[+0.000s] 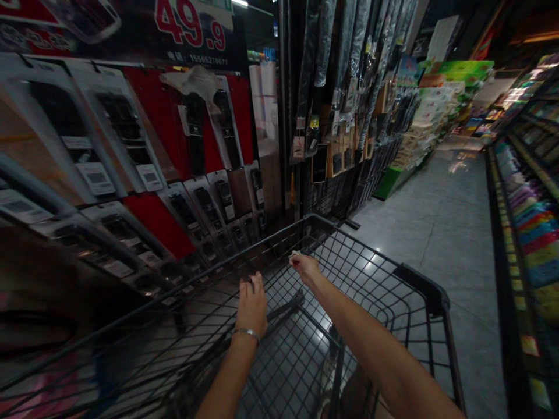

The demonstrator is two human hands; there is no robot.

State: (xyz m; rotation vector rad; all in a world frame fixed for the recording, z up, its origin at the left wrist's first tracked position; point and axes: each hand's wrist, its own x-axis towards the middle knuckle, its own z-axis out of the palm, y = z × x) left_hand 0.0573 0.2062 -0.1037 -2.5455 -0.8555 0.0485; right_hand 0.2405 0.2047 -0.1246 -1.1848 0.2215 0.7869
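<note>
My right hand [305, 267] reaches over the black wire shopping cart [367, 244], its fingers pinched on a small white crumpled piece, likely tissue [294, 254]. To its left, my left hand [252, 302] hovers over the basket with its fingers apart and slightly bent, and nothing shows in it. A silver bracelet [247, 333] circles the left wrist. Beneath both hands, the floor shows through the cart's wire mesh.
Packaged belts or straps [124, 125] hang on a red-backed display at the left, under a price sign [190, 26]. Long wrapped goods [349, 52] hang further ahead. Stacked packs [430, 116] line the tiled aisle [432, 203]; shelves of colourful goods [539, 233] stand at the right.
</note>
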